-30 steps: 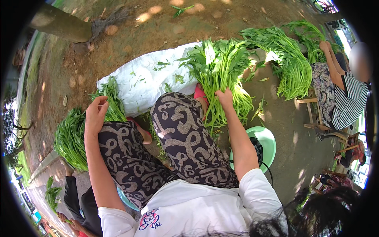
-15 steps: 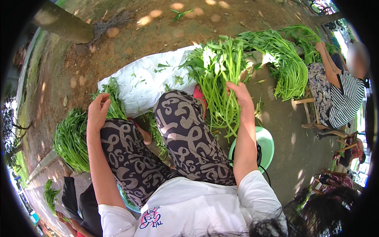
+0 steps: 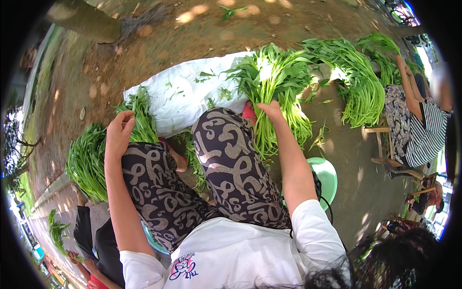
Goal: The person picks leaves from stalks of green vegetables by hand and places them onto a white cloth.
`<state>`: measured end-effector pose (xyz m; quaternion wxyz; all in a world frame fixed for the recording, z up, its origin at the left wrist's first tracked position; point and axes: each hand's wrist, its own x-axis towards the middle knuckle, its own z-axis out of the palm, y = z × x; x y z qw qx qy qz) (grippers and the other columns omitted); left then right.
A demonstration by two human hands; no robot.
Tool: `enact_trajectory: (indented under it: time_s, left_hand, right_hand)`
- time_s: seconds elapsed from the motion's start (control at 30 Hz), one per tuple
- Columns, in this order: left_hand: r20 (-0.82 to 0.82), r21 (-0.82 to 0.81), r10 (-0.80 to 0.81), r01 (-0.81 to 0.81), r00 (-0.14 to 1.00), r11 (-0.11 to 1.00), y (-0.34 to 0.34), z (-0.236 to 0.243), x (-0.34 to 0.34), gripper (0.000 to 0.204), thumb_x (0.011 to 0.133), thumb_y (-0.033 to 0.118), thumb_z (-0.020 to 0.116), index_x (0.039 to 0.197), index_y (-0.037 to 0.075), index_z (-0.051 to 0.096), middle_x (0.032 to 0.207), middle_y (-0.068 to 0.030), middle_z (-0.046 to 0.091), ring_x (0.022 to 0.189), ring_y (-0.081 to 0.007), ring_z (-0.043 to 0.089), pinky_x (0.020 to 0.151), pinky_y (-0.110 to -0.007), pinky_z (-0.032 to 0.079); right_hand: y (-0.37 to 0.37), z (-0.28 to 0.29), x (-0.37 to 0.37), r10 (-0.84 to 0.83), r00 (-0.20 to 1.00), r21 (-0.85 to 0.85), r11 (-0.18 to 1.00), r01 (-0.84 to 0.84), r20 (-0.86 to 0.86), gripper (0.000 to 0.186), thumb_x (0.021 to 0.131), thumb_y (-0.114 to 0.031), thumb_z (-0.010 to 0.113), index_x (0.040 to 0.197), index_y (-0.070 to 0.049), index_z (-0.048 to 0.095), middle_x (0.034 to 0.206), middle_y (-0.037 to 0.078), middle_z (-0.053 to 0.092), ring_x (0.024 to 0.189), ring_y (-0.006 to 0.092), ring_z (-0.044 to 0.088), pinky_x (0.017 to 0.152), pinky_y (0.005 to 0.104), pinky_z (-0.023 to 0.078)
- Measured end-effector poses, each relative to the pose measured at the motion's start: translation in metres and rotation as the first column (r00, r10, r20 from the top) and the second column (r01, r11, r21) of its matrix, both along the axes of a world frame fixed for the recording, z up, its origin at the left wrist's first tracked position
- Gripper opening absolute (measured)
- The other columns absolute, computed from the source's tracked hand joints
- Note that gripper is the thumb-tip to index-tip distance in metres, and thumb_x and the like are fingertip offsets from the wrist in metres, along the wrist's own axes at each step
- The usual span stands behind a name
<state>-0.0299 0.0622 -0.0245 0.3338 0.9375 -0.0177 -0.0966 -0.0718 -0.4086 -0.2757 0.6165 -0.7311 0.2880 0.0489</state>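
Note:
My right hand (image 3: pixel 270 111) is closed round the pale stems of a bunch of water spinach (image 3: pixel 267 86), just beyond my right knee. Its leafy tops point away from me, over the edge of the white sheet (image 3: pixel 178 91); my fingers are partly hidden by the stems. Above my left knee is my left hand (image 3: pixel 119 132), fingers loosely bent and thumb apart, with nothing visible in it. Close beside it lie leafy greens (image 3: pixel 143 115), and a larger heap of greens (image 3: pixel 86 166) rests to its left.
A pale green basin (image 3: pixel 323 179) stands beside my right forearm. Further right, a long pile of greens (image 3: pixel 358 89) lies near a seated person in a striped top (image 3: pixel 423 130). A person in dark clothes (image 3: pixel 103 250) holds greens at lower left. A tree trunk (image 3: pixel 89 19) rises at far left.
My right hand has shifted left with the bunch, and its stems now tilt; more stems show to its right. My left hand has barely moved. The person at right has raised some greens.

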Motion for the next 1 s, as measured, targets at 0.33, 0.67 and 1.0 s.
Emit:
enact_trajectory:
  time_s: [0.33, 0.67, 1.0]
  left_hand:
    - [-0.062, -0.017, 0.029, -0.03, 0.998, 0.999, 0.005, -0.001, 0.0, 0.028, 0.09, 0.012, 0.056, 0.114, -0.002, 0.056, 0.096, -0.0064, 0.063, 0.083, -0.0124, 0.058, 0.078, -0.027, 0.047]
    - [0.026, -0.053, 0.013, -0.011, 1.0, 0.999, 0.001, -0.001, 0.001, 0.028, 0.086, 0.013, 0.059, 0.11, -0.001, 0.059, 0.09, -0.0102, 0.065, 0.077, -0.0165, 0.059, 0.074, -0.03, 0.048]
    - [0.128, -0.06, -0.018, 0.025, 0.992, 0.998, 0.004, 0.001, -0.004, 0.025, 0.085, 0.013, 0.058, 0.107, 0.001, 0.061, 0.088, -0.0121, 0.066, 0.076, -0.0208, 0.061, 0.072, -0.032, 0.048]
  right_hand:
    - [0.011, -0.029, 0.013, -0.045, 0.999, -0.227, 0.973, 0.038, -0.025, 0.049, 0.067, -0.019, 0.071, 0.111, 0.001, 0.059, 0.099, 0.014, 0.065, 0.091, 0.0235, 0.062, 0.082, 0.0335, 0.047]
    - [0.025, 0.05, -0.007, -0.147, 0.985, 0.26, 0.958, 0.118, 0.093, 0.028, 0.075, -0.012, 0.061, 0.099, 0.001, 0.053, 0.075, 0.009, 0.061, 0.053, 0.0177, 0.06, 0.047, 0.0284, 0.048]
    - [-0.019, 0.228, -0.032, -0.243, 0.914, 0.38, 0.918, 0.109, 0.325, 0.031, 0.079, -0.014, 0.066, 0.106, 0.0, 0.056, 0.079, 0.012, 0.063, 0.054, 0.0144, 0.056, 0.047, 0.0243, 0.045]
